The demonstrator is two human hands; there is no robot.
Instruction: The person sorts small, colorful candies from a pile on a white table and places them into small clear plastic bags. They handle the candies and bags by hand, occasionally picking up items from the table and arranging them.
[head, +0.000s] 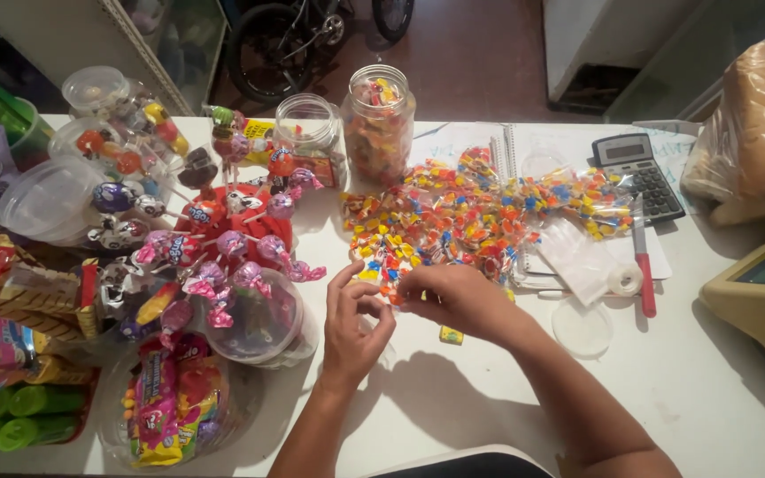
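Just beyond both hands, a wide heap of small wrapped candies point(480, 212) lies spread on the white surface point(719, 381); its long axis runs sideways, from in front of the left hand point(353, 320) out past the right hand point(455, 298) toward a calculator point(639, 173). The right hand is the nearer one: its fingers rest on the near edge of the heap, curled and pinched downward, but the back of the hand hides the fingertips, so I cannot tell if it really grips a candy. The left hand is half open, with thumb and fingers bent toward each other just beside the right hand, and it seems to hold nothing; the gap between its fingers is too small to read well. One yellow candy point(451, 335) lies apart, under the right wrist. Farther behind the heap stands a clear jar point(379, 119) filled with the same candies, and left of it an empty jar point(309, 128). To the left of the left hand a bunch of lollipops point(223, 239) rises over a clear tub. To the right of the right hand lie a red-handled knife point(644, 265) and a tape roll point(624, 280). Both forearms are cut off by the lower frame edge.
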